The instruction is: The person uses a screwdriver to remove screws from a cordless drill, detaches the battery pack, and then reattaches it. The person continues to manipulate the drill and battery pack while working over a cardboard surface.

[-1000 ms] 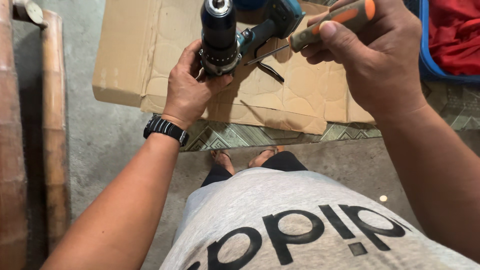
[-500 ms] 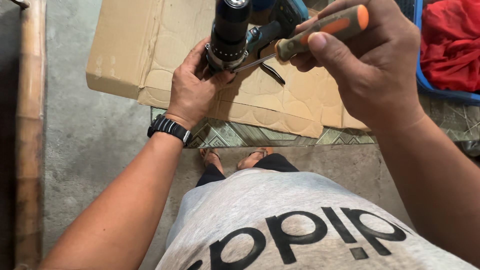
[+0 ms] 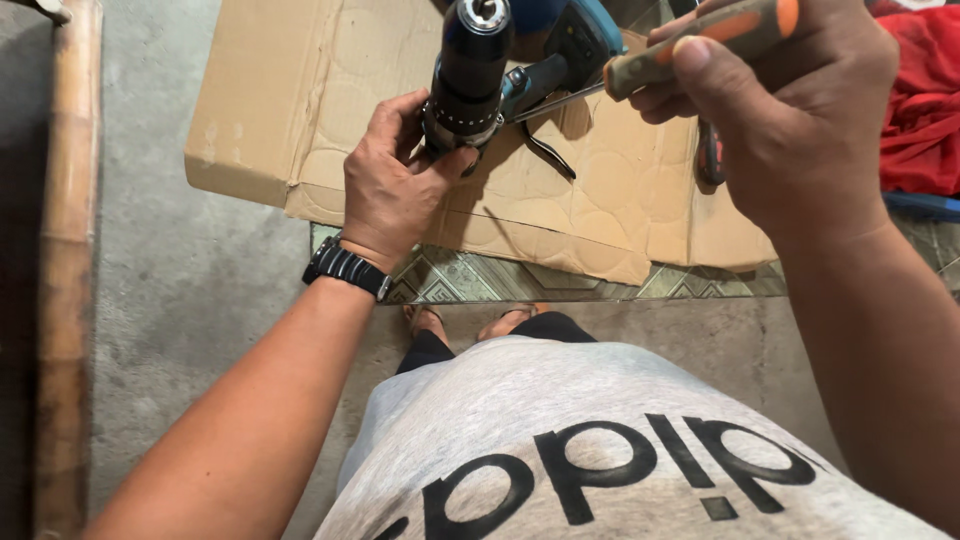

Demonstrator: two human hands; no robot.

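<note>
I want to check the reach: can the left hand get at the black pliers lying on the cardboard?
Probably yes. The pliers lie just right of the left hand, nothing between, but that hand now grips the drill.

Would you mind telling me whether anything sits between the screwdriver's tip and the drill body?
Nothing visible does: the right hand holds the screwdriver, its shaft running straight to the blue drill gripped by the left hand.

Cordless drill (image 3: 500,75) up off the flattened cardboard, black chuck pointing toward the camera with its mouth showing, blue body running back behind it. Screwdriver (image 3: 690,45) with an orange-and-grey handle lies nearly level, its slim metal shaft reaching left and meeting the drill's blue body just behind the chuck collar.
</note>
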